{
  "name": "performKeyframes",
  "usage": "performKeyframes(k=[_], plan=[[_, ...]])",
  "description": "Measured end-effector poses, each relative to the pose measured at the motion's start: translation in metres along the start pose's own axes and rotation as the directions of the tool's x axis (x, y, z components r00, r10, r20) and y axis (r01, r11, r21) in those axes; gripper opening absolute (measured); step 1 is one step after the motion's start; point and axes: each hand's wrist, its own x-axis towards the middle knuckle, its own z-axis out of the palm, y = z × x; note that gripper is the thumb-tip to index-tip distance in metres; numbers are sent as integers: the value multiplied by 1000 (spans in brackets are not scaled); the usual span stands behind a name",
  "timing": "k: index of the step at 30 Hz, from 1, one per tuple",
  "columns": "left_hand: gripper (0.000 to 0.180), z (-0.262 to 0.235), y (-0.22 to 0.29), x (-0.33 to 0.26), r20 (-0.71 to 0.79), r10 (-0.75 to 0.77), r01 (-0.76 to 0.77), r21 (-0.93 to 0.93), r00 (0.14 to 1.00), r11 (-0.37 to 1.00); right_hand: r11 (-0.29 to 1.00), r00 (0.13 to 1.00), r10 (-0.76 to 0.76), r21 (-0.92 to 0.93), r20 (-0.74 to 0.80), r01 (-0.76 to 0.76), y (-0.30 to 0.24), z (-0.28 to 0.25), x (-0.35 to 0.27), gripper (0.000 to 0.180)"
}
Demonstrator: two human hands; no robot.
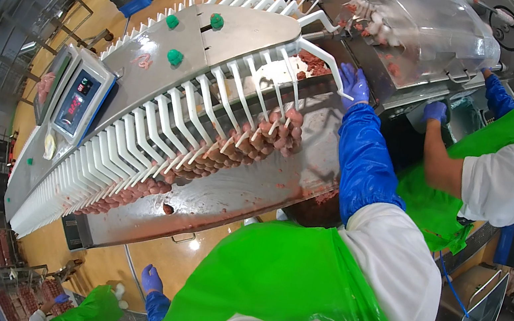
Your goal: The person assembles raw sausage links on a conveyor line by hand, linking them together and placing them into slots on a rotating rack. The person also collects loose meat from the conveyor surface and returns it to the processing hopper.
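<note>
My right hand (pixel 355 84), in a purple glove and blue sleeve, reaches toward the right end of an oval hanging conveyor. Its fingers are stretched out and apart, beside the tip of a bent white hook (pixel 323 51) that carries no meat. Below, my left hand (pixel 152 280), also purple-gloved, hangs low over the floor, away from the conveyor. Its fingers are extended, with nothing seen in them. Loops of pinkish sausage links (pixel 232 148) hang from the row of white hooks (pixel 166 120), over a wet metal tray (pixel 235 191).
A clear-covered machine (pixel 447 39) stands at the upper right. Beside it a co-worker in a green apron (pixel 503 132) works. A digital scale (pixel 81 96) sits on the conveyor's metal top (pixel 251 28), near green crumpled lumps (pixel 174 57). Another person (pixel 88 312) is at the lower left.
</note>
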Motion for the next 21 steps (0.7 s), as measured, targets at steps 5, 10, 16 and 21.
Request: performKeyframes(k=[5,10,16,21], plan=[[37,-22,-14,-31,-17,-79,80,62,997,995,996,996,23,88,87,-31,-8,21,23,54],[37,-32,-37,-53,23,-151,148,97,988,984,989,992,4,146,123,-22,-4,29,31,54],[36,-37,-44,-60,5,-131,129,157,991,979,984,990,-36,176,139,11,-3,35,42,54],[36,-39,-39,-60,-3,-144,143,140,990,980,973,986,-32,231,161,-7,-4,44,48,52]])
